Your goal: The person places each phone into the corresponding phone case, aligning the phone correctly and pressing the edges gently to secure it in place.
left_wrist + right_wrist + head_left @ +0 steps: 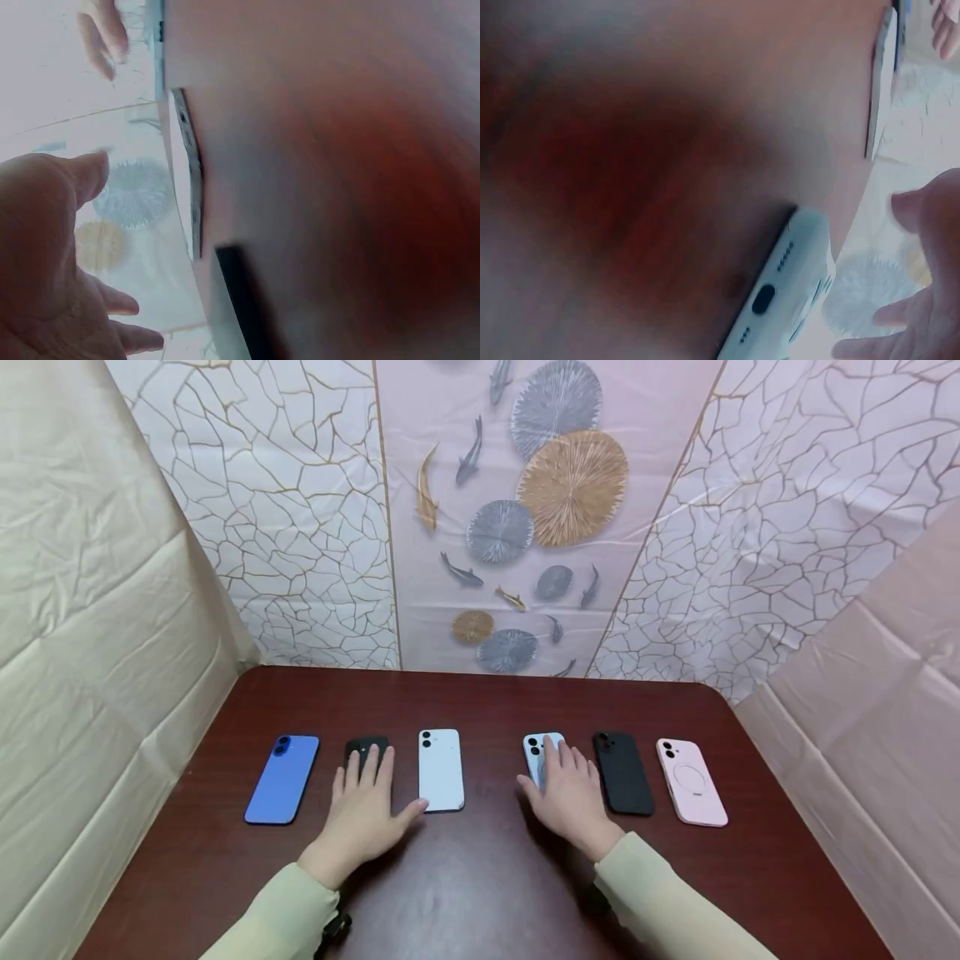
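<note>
With fingers spread, my left hand (362, 814) is over a black phone (367, 747) and covers most of it in the head view. Its thumb reaches toward the lower corner of a white phone (442, 768). My right hand (566, 797) is over a light blue phone (533, 752), hiding its lower part. In the left wrist view, the left hand (45, 255) is apart from the black phone (241, 300) and white phone (182, 172). A gap also shows between the right hand (930, 277) and the light blue phone (795, 277) in the right wrist view. Neither hand holds anything.
A blue phone (282, 781) lies at the row's left end. Another black phone (624, 774) and a pink phone (692, 782) lie right of my right hand. All rest camera-side up on the dark red table (480, 893). Patterned cloth (502, 527) hangs behind its far edge.
</note>
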### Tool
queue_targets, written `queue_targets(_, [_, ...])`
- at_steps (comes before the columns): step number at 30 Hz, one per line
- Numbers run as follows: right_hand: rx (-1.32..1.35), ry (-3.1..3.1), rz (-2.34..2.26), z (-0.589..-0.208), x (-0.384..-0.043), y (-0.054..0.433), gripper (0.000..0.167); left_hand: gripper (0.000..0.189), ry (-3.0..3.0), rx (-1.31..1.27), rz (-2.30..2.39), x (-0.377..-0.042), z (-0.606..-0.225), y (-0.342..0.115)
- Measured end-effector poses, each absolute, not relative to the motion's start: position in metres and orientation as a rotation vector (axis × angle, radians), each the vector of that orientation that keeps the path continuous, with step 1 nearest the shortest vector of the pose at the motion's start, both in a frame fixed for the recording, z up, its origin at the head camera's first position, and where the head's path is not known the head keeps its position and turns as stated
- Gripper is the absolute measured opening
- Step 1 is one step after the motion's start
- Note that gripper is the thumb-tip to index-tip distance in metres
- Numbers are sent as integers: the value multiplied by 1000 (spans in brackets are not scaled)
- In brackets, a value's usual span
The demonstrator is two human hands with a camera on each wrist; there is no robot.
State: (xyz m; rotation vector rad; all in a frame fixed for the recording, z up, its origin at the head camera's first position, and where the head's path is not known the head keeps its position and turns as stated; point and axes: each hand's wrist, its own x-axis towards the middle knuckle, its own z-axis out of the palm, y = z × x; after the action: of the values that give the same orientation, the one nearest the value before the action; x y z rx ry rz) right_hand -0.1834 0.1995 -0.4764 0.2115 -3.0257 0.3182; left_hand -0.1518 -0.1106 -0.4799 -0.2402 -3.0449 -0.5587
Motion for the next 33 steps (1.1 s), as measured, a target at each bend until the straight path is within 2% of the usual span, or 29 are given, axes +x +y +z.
queue_targets(9, [29,-3078,425,-471,-198,213,77,98,-3106,-208,-752,-174,-478,-69])
queue_targets(13, [-8,-3129,476,-471,-200,213,80,99,-3112,-169,-790,-183,-480,-59])
queue_targets(21, [-142,-3235,472,-470,-209,212,87,85,-3105,-87,-556,-199,-482,-48])
queue_targets(26, [-257,-3322,512,-463,-218,208,86,92,-3169,-30,-425,-206,-482,-46])
queue_targets(33, [-331,-3355,559,-461,-222,207,93,94,-3213,-22,-323,-212,-483,-44])
